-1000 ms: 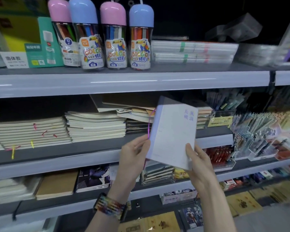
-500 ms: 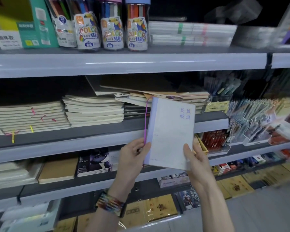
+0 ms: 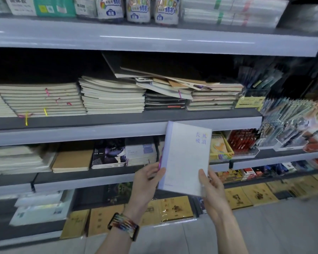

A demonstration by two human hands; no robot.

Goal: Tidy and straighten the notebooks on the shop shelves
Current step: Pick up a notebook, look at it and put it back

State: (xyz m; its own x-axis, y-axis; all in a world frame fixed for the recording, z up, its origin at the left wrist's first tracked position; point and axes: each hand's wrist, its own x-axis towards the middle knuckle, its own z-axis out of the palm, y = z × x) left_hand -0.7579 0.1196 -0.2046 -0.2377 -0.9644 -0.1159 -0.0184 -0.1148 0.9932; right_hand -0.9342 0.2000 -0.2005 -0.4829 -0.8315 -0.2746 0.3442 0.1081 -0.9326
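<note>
I hold a pale lilac notebook point(image 3: 185, 156) upright in front of the shelves, its purple ribbon hanging at the spine. My left hand point(image 3: 147, 182) grips its lower left edge and my right hand point(image 3: 209, 187) grips its lower right corner. On the middle shelf point(image 3: 117, 129) lie flat stacks of cream notebooks point(image 3: 42, 99), with a second stack point(image 3: 112, 98) beside them. To the right, a jumbled pile of notebooks point(image 3: 173, 83) sits crooked on dark and brown stacks. The lower shelf point(image 3: 81, 180) carries a brown notebook stack point(image 3: 72, 158), a dark-covered stack point(image 3: 108, 154) and a lilac stack point(image 3: 141, 151).
The top shelf point(image 3: 154, 39) holds coloured-pencil tubs point(image 3: 138, 10) and wrapped packs. Pen displays point(image 3: 290, 121) and red pens point(image 3: 242, 140) stand at the right. Gold-covered books point(image 3: 173, 209) lie on the bottom shelf above the grey floor point(image 3: 264, 231).
Both hands have brought the lilac notebook down from in front of the jumbled pile to the lower shelf's level. My view has tilted downward.
</note>
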